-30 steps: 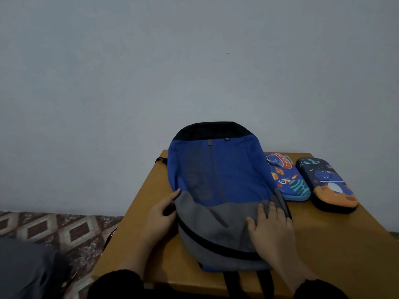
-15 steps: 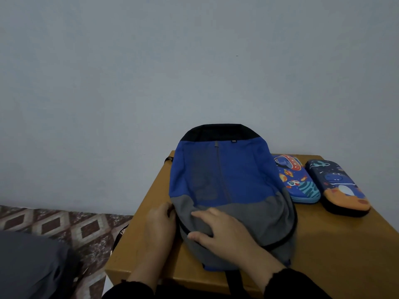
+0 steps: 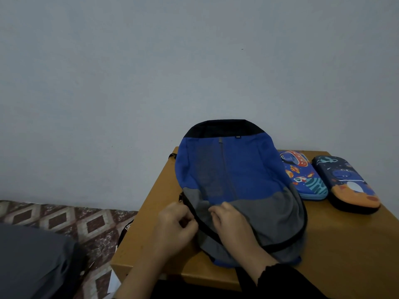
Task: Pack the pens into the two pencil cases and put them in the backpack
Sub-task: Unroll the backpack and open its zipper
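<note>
Working at the zip of a blue-and-grey backpack (image 3: pixel 233 180) laid flat on a small wooden table (image 3: pixel 345 244), front panel up. Left hand (image 3: pixel 176 226) curled at the near-left edge of the backpack, fingers bunched as if pinching the zip pull, though the pull itself not clearly visible. Right hand (image 3: pixel 232 222) beside it on the grey lower panel, fingers bent and pressing or gathering the fabric next to the black zip line. Probably the opening step: best done by holding the cloth taut with the right hand and drawing the slider steadily along the curve, never yanking across slack fabric. Two pencil cases lying to the right of the backpack, both zipped closed: a bright blue rocket-print case (image 3: pixel 304 175) touching the backpack's side, and a dark navy dinosaur-print case (image 3: pixel 347 184) just beyond. No pens in sight. Backpack soft, thin woven cloth, rounded at the black top; cases rigid, moulded, glossy, oblong with rounded ends. Patterned floor tiles (image 3: pixel 64 219) left of the table.
</note>
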